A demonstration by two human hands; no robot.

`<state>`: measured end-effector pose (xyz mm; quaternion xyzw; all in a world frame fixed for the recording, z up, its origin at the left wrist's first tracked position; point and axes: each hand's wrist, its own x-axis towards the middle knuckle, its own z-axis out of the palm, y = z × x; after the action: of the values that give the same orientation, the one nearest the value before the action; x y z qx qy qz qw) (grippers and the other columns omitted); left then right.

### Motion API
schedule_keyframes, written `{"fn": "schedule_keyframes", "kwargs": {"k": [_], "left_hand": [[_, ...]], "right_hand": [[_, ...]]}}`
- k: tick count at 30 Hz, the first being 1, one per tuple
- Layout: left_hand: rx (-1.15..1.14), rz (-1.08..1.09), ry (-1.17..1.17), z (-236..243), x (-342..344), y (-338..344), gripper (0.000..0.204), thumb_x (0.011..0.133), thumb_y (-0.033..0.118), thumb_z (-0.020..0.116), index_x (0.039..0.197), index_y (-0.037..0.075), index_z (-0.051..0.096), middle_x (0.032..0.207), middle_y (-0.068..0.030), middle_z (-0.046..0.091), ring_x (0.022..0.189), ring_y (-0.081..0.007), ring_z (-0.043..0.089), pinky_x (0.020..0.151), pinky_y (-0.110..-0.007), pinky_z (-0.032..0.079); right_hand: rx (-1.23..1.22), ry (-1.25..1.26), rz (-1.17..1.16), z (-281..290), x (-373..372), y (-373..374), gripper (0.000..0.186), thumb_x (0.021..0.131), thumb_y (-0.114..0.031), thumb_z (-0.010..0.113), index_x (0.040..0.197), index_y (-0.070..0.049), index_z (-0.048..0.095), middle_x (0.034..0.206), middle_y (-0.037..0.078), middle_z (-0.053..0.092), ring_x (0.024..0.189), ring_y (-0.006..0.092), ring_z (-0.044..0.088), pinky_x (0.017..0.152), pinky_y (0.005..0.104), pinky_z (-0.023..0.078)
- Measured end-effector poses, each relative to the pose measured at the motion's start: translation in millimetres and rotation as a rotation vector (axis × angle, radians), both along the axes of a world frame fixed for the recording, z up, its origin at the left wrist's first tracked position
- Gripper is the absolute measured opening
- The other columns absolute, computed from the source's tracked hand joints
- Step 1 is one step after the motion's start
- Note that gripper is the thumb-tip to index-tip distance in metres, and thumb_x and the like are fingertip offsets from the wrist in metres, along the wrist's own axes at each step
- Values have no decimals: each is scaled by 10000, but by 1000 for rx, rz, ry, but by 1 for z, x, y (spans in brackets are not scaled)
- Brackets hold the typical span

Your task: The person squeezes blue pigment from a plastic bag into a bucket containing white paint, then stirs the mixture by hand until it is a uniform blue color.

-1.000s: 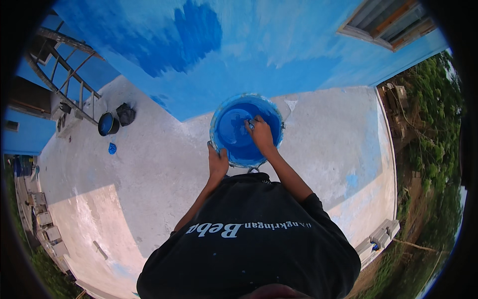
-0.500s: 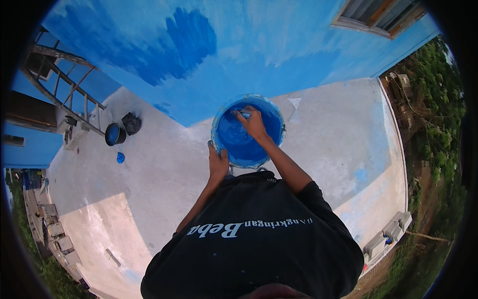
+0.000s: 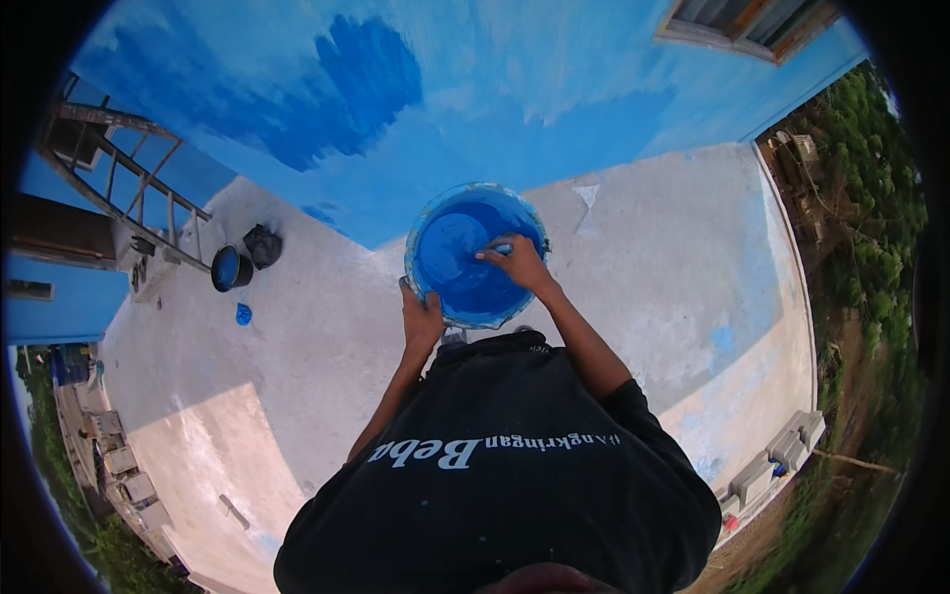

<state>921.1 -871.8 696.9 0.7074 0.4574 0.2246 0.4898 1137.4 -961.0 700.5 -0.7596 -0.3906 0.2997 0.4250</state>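
A round bucket (image 3: 411, 238) of bright blue paint (image 3: 453, 247), its rim crusted with paint, is in front of my body. At its near left rim, my left hand (image 3: 423, 315) is closed on the edge, thumb and fingers apart around it. My right hand (image 3: 520, 262) reaches over the right side of the bucket, closed around a short blue-smeared handle (image 3: 504, 248). The far end of that handle is hidden by the hand and the paint, so its kind cannot be made out.
Ahead rises a light blue wall (image 3: 554, 89) with darker wet patches and a window (image 3: 747, 25). A wooden ladder (image 3: 139, 183), a black bucket (image 3: 231, 268) and a dark plastic bag (image 3: 262, 246) are at left. Grey blocks (image 3: 762, 475) line the right floor edge.
My right hand has swept through the bucket from its far side toward the near right. The bucket and my left hand appear slightly farther left in view.
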Motion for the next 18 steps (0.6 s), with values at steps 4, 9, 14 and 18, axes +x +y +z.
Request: {"fn": "schedule_keyframes", "kwargs": {"k": [4, 9, 14, 18], "left_hand": [[-14, -18, -15, 4, 0, 1, 573, 907, 121, 479, 1397, -88, 268, 1135, -310, 613, 1032, -430, 628, 900, -446, 475], [21, -16, -3, 14, 8, -3, 561, 908, 108, 480, 1392, -91, 277, 1170, -324, 595, 1076, -438, 606, 927, -439, 459], [46, -25, 46, 15, 11, -6, 595, 917, 130, 481, 1397, -130, 244, 1170, -343, 588, 1088, -433, 604, 925, -436, 458], [22, -53, 37, 21, 12, -5, 655, 919, 152, 487, 1412, -167, 198, 1159, -363, 584, 1073, -434, 610, 916, -431, 464]], "right_hand": [[69, -79, 16, 34, 8, 1, 305, 792, -247, 782, 978, -12, 725, 1011, 225, 639, 870, 386, 651, 779, 440, 519], [-137, -390, 159, 1, 5, -4, 284, 784, -198, 770, 990, -8, 721, 1054, 227, 636, 896, 373, 654, 795, 440, 518], [-90, -360, 64, 8, -6, -10, 250, 837, -231, 721, 936, -1, 718, 960, 262, 643, 881, 396, 654, 755, 451, 522], [-55, -152, -150, 48, -1, -12, 313, 876, -247, 686, 730, 29, 674, 679, 222, 625, 650, 361, 653, 602, 440, 488]]}}
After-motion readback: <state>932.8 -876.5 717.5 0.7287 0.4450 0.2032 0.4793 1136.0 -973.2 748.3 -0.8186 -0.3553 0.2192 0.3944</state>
